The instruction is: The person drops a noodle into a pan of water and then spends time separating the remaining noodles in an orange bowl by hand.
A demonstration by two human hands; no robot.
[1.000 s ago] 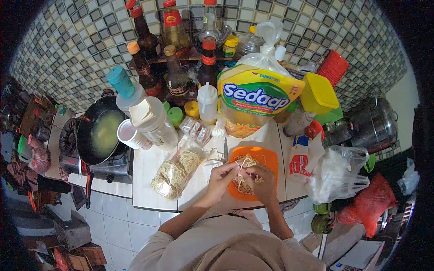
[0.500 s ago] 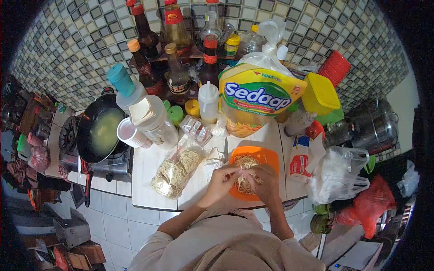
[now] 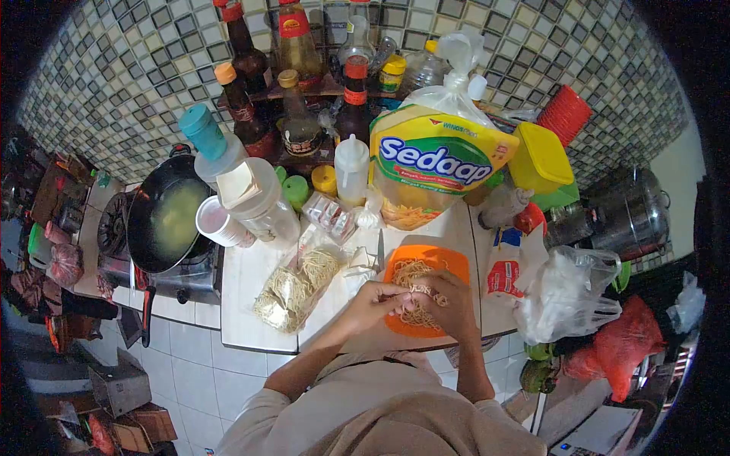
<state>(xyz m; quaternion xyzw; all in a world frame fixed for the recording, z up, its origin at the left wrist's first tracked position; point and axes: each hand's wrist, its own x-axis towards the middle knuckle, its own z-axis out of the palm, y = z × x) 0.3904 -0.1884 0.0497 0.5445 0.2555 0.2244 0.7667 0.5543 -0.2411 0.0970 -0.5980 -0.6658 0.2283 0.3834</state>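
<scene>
Curly noodles [image 3: 433, 318] lie in an orange tray [image 3: 455, 262] near the counter's front edge. My left hand [image 3: 378, 301] is over the tray's left side, its fingers pinched on some noodles. Close against it, my right hand [image 3: 450, 301] is closed on the same small bunch of noodles, above the tray. Left of the tray rests a clear plastic bag of noodle blocks [image 3: 293, 292]. A crumpled white wrapper [image 3: 357, 272] lies between that bag and my left hand.
A black wok [image 3: 175, 224] with pale food sits on the stove at left. Behind the tray stand a yellow Sedaap pouch [image 3: 437, 167], a white squeeze bottle [image 3: 351, 171] and several sauce bottles. A white plastic bag [image 3: 566, 292] lies at right.
My hands have shifted slightly, with a small bunch of noodles now showing between their fingers. My right hand has turned a little over the tray.
</scene>
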